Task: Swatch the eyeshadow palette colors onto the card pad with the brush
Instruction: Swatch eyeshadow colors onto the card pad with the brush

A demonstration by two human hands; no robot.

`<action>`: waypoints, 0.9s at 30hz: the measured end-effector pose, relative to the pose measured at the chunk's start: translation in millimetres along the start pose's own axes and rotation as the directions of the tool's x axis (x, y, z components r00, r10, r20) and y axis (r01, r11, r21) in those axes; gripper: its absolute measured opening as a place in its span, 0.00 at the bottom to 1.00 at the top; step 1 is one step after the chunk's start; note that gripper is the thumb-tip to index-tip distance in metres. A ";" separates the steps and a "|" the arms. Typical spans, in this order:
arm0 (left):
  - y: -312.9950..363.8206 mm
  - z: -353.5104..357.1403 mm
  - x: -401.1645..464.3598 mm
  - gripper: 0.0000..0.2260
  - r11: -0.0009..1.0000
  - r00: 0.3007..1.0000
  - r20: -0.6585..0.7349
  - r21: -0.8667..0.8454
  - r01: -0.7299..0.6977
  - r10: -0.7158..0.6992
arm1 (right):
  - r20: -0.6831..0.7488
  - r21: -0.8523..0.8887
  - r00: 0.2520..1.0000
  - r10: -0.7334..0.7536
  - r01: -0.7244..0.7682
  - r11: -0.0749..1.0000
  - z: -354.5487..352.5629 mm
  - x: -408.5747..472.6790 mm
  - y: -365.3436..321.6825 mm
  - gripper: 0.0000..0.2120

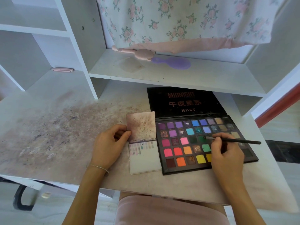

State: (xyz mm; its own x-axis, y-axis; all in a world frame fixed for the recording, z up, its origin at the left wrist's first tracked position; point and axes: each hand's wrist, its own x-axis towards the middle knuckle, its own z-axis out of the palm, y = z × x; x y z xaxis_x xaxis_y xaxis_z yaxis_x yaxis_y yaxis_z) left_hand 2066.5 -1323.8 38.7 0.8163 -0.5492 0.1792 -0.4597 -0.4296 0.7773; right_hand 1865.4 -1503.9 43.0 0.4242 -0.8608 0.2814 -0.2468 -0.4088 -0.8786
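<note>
On the table point(68, 127), seen from the head camera, the palette point(203, 143) is lying open with its black lid flat behind it, and the card pad point(144, 158) is sitting just beside its left edge. The right hand point(227, 153) is pinching the brush point(235, 140) near the ferrule, the handle pointing right and the tip dipping into a dark green pan in the middle rows. The left hand point(108, 143) is gripping the pad's flipped-up cover point(141, 125) at its left edge, keeping the white page exposed; two short rows of pale swatches are already sitting along the top of that page, so most of the page is waiting to be filled.

Loading well probably means swirling the tip lightly inside this one pan, keeping clear of the neighbouring greens, then carrying it left to the next free spot in the swatch rows and pressing a short stroke. Holding the cover back firmly should be stopping the pad from sliding.

The table is looking heavily stained with pinkish-purple powder, especially to the left. Behind, white shelves point(162, 69) are carrying a purple brush point(175, 63) and a pink tool point(139, 53), and a floral cloth point(178, 18) is hanging above them.
</note>
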 end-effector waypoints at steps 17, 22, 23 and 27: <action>3.5 -0.6 -1.5 0.04 1.000 1.000 -0.006 0.002 -0.006 0.006 | 0.061 -0.048 0.997 -0.042 0.045 0.998 0.9 1.8 3.5 0.12; 1.0 -0.5 -0.9 0.03 1.000 1.000 0.009 0.004 0.005 -0.005 | 0.042 -0.029 0.999 -0.020 0.022 0.999 0.0 1.9 3.0 0.10; 0.6 -0.4 -0.8 0.03 1.000 1.000 0.012 0.008 0.003 -0.003 | 0.058 -0.033 0.998 -0.020 0.022 0.999 -0.1 1.6 2.0 0.12; 0.2 -0.4 -0.7 0.04 1.000 1.000 0.012 0.010 -0.003 0.003 | 0.056 -0.034 0.998 -0.001 0.003 0.999 -0.4 0.7 -1.6 0.14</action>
State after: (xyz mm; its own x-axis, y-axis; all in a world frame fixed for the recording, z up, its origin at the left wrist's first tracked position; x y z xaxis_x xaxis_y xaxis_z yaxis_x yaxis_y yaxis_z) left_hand 2066.0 -1323.2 38.9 0.8106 -0.5591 0.1743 -0.4658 -0.4350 0.7706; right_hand 1865.8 -1504.0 44.8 0.4725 -0.8421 0.2602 -0.2750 -0.4213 -0.8642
